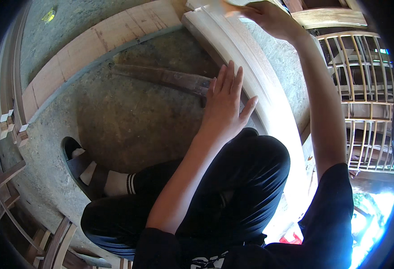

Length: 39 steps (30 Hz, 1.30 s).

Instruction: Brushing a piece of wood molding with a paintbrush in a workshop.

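Observation:
A long pale wooden board (260, 76) with grooves along its length runs from the top middle down beside my right knee. My left hand (226, 98) is open, its fingers stretched out over the board's near left edge; whether the palm presses on it I cannot tell. Farther off, my right hand (273, 20) is closed over the board's far end. From its fingers sticks a blurred orange-tan thing (231, 8), whose kind does not show. A dark, worn wooden bar (161, 76) lies on the floor to the left of my left hand.
A wide pinkish wooden plank (102, 38) lies across the far left. Long timber strips (9, 76) stand along the left edge, with wood pieces (58, 246) at lower left. A slatted wooden rack (363, 103) is at right. My sandalled foot (87, 168) rests on the concrete floor.

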{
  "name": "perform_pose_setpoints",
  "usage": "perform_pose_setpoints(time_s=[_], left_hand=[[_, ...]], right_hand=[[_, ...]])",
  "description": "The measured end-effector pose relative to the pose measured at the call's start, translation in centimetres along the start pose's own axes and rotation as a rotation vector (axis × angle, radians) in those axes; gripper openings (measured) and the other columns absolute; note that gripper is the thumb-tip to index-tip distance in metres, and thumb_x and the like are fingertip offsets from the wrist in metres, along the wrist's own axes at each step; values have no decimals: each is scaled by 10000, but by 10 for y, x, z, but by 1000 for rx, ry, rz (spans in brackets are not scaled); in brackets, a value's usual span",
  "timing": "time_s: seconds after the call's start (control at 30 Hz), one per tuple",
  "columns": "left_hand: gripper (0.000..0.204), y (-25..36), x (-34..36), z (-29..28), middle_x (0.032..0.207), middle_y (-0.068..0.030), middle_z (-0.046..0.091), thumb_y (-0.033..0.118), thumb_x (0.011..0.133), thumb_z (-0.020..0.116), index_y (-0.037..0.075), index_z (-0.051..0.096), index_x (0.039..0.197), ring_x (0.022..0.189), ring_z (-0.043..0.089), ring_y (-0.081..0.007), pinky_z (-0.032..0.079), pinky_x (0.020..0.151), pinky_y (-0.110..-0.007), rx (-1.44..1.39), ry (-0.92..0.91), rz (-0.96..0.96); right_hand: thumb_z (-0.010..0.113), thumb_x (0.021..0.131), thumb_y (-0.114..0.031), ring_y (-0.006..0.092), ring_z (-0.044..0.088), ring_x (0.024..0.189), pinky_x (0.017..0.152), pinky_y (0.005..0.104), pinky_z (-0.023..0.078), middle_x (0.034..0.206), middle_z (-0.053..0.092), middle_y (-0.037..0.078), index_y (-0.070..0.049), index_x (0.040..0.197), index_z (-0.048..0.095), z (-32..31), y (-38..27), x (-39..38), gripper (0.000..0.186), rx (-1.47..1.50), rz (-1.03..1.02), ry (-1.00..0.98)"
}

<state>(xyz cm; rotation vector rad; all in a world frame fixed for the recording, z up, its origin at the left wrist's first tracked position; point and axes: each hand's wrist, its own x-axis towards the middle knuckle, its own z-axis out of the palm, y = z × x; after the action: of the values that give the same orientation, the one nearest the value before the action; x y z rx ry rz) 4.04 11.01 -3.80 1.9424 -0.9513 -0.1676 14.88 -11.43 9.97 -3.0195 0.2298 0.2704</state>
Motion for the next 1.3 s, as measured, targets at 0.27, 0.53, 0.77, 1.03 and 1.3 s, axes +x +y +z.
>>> perform_pose_setpoints(time_s=[0.27,0.53,0.77,1.03,1.3], left_hand=[[836,-2,-5,-3,1666,-292,213,571,1058,445,-35,255,1601,1570,163,-433,211,1261,-572,-15,-124,-81],[800,-4,-4,-4,1651,-309,235,529,1069,452,-50,269,1590,1549,212,-459,226,1254,-574,-23,-92,-92],[778,3,2,5,1621,-305,313,508,1070,469,-52,291,1580,1531,257,-469,257,1243,-576,-73,-65,-64],[772,-1,-4,-4,1614,-316,317,503,1067,479,-57,306,1570,1524,269,-476,260,1238,-587,-22,-43,-83],[774,-1,-3,-1,1618,-320,306,502,1063,492,-48,305,1574,1524,254,-495,260,1238,-592,-46,-72,-98]], right_hand=[[563,998,-287,381,719,911,800,497,547,948,749,206,-29,985,750,-14,-37,3,320,-226,-30,35],[592,1036,-431,275,693,832,759,430,524,900,748,184,-8,1063,763,-42,-59,-19,457,31,-62,-103],[568,1040,-390,276,730,998,891,403,561,1141,754,204,-4,1210,735,-55,-47,26,454,-511,97,-91],[670,945,-457,286,714,958,860,399,521,1049,770,186,-36,1137,765,-75,-50,30,472,-185,9,-215],[673,939,-472,314,719,914,822,433,538,1035,762,226,33,1125,747,-60,-37,67,543,-259,-36,-143]])
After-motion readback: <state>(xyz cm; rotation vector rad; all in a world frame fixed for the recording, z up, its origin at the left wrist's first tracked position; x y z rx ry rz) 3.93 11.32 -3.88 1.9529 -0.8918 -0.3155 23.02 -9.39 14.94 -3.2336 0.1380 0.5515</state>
